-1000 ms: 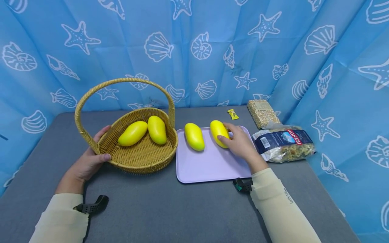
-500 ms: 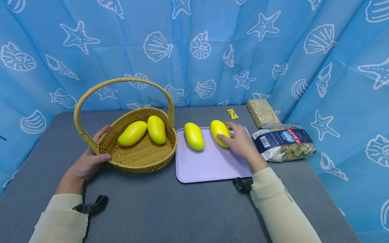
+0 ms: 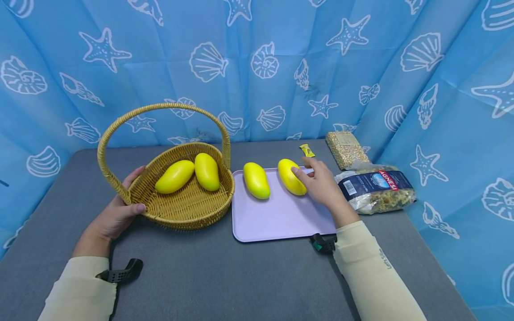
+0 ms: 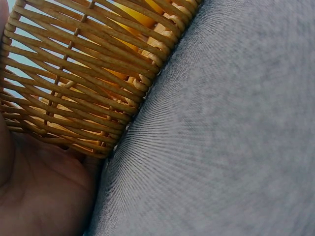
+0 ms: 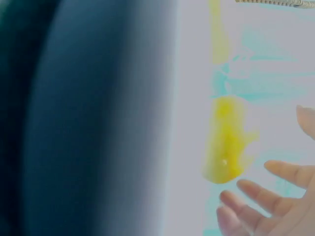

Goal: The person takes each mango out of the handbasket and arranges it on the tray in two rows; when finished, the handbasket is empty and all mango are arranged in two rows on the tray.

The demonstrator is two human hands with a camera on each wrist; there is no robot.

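My left hand (image 3: 114, 214) grips the left side of a wicker basket (image 3: 182, 207) with a tall hoop handle. Two yellow mangoes (image 3: 175, 176) lie inside it. In the left wrist view, the palm (image 4: 49, 187) sits against the woven side. On a lilac tray (image 3: 269, 225) right of the basket are two more mangoes: a left one (image 3: 257, 180) and a right one (image 3: 291, 178). My right hand (image 3: 324, 185) is beside the right mango, its thumb overlapping it in the head view. The right wrist view shows these fingers (image 5: 258, 196) spread and apart from the mango.
Behind the tray lies a small yellow wrapped candy (image 3: 307, 150). To its right are a clear pack of grains (image 3: 347, 149) and a blue-labelled Agnesi bag (image 3: 375, 189). A blue seashell curtain (image 3: 249, 67) hangs behind the grey table (image 3: 209, 276).
My right hand has let go of the right mango and shifted slightly right, its fingers loosened. The mango stays on the tray. My left hand and the basket have hardly moved.
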